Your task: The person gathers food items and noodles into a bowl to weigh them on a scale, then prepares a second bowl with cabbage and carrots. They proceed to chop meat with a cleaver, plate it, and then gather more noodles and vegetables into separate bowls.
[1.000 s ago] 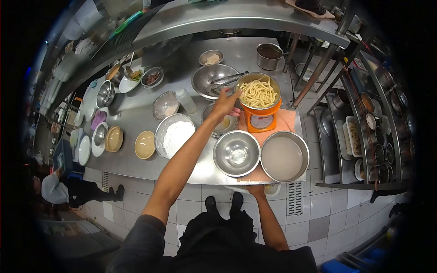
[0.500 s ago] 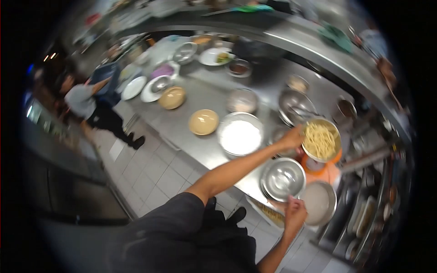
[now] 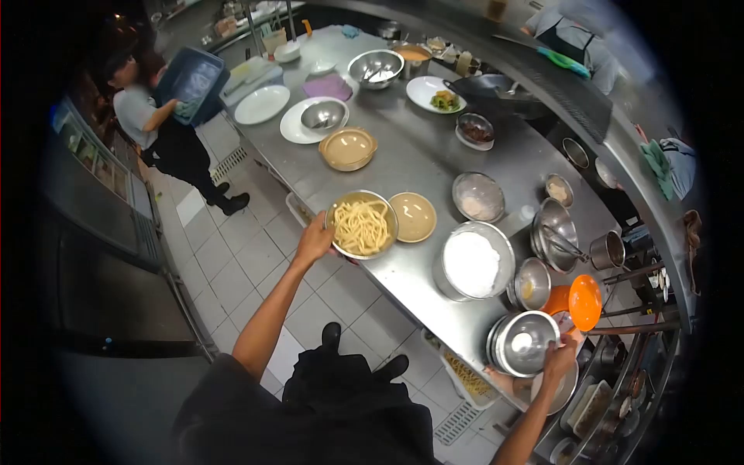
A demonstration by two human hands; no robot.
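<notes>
My left hand point(image 3: 313, 242) grips the rim of a metal bowl filled with pale yellow strips point(image 3: 362, 226), held over the counter's front edge beside a tan dish point(image 3: 412, 217). My right hand point(image 3: 559, 359) is closed at the rim of the top metal bowl point(image 3: 524, 346) in a small stack. Just beyond its fingers is a tilted orange disc point(image 3: 585, 302). A large container of white powder point(image 3: 474, 262) stands between the two hands. Partly behind my right hand and forearm is a round pan point(image 3: 566, 390).
A person point(image 3: 139, 116) at the left holds a blue-grey bin point(image 3: 191, 84). Farther along the steel counter point(image 3: 411, 159) are a tan pot point(image 3: 348, 149), white plates point(image 3: 262, 105) and metal bowls point(image 3: 376, 68). Another person point(image 3: 577, 35) stands beyond the overhead shelf.
My left hand has carried the bowl of yellow strips from the right side to the tan dish. My right hand has moved up to the stacked bowl's right rim. The view has shifted.
</notes>
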